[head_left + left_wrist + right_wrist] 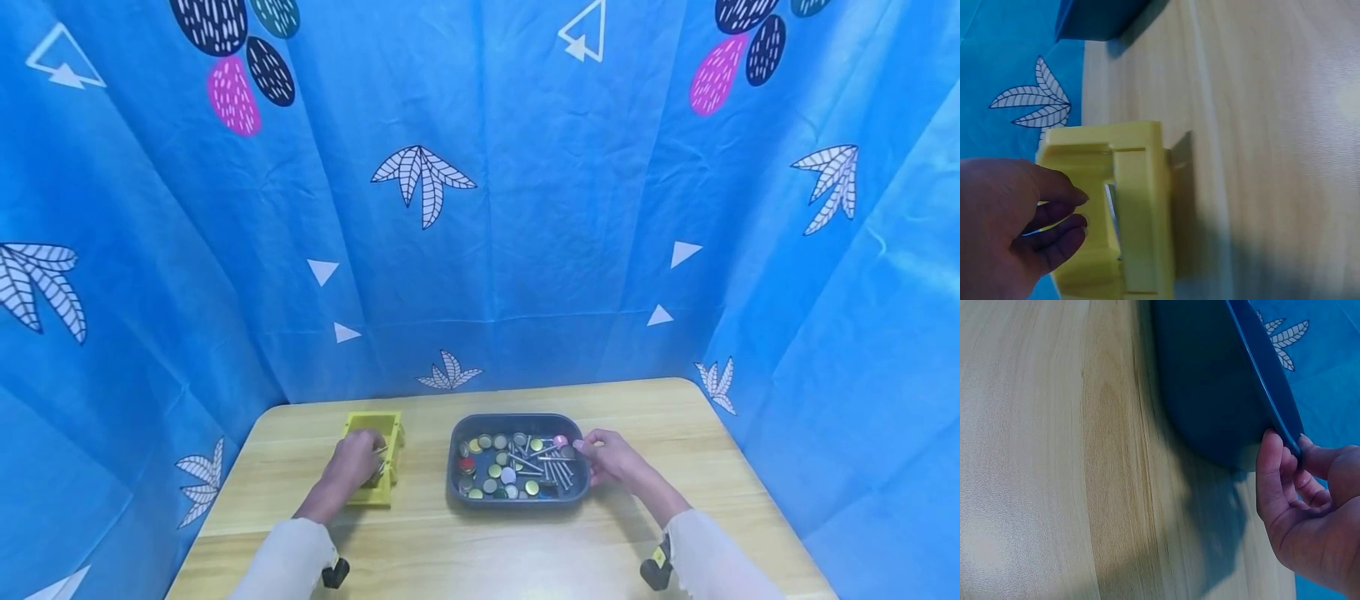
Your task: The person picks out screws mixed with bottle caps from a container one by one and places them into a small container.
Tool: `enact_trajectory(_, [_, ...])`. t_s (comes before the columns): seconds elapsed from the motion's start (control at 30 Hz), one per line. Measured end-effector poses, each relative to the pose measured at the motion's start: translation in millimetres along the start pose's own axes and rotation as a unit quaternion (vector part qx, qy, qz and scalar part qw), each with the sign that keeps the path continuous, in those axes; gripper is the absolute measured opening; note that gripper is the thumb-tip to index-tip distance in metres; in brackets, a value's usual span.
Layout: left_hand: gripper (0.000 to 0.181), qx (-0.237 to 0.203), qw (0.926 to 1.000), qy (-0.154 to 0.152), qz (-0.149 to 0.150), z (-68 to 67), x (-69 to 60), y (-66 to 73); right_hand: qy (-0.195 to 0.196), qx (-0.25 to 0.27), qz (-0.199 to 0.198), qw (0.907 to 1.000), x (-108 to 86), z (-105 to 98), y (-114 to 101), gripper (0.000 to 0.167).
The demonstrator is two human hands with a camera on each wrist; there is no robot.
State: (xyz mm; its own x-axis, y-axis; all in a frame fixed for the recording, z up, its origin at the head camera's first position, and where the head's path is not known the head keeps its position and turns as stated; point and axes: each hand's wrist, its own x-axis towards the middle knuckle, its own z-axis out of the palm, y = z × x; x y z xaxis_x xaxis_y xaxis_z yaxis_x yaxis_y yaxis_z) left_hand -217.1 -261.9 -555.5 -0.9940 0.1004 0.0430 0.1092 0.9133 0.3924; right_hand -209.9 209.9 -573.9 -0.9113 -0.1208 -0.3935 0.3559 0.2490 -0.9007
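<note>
My left hand (pixel 356 460) is over a yellow box (pixel 372 418) on the left of the table. In the left wrist view its fingers (pixel 1063 240) are loosely bent, with nothing visible between the tips. A thin metal nail or screw (pixel 1112 215) leans inside that box; the hand hides part of the interior. With thumb and fingers, my right hand (pixel 613 457) pinches the right rim of a dark grey tray (pixel 517 505). Bottle caps (pixel 502 458) of several colours lie in the tray, together with long metal nails or screws (pixel 558 473) heaped at its right side.
Both containers stand on a light wooden table (pixel 420 550), with a strip of tabletop between them. A blue patterned curtain (pixel 562 275) hangs behind the table and along both sides.
</note>
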Motion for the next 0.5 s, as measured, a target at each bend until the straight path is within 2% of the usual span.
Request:
enact_trajectory(0.1, [0.027,-0.001,0.9999,0.008,-0.007,-5.3,1.2,3.9,-0.002,0.002,-0.002,1.0000,0.1,0,-1,0.026])
enact_trajectory(0.33, [0.032,0.008,0.9982,0.052,0.028,-11.6,7.4,16.6,-0.001,0.005,0.001,1.0000,-1.0,0,-2,0.024])
enact_trajectory(0.5, [0.031,0.013,0.9957,0.081,0.043,-13.3,13.1,34.0,-0.001,-0.002,-0.004,1.0000,-0.8,0,-2,0.025])
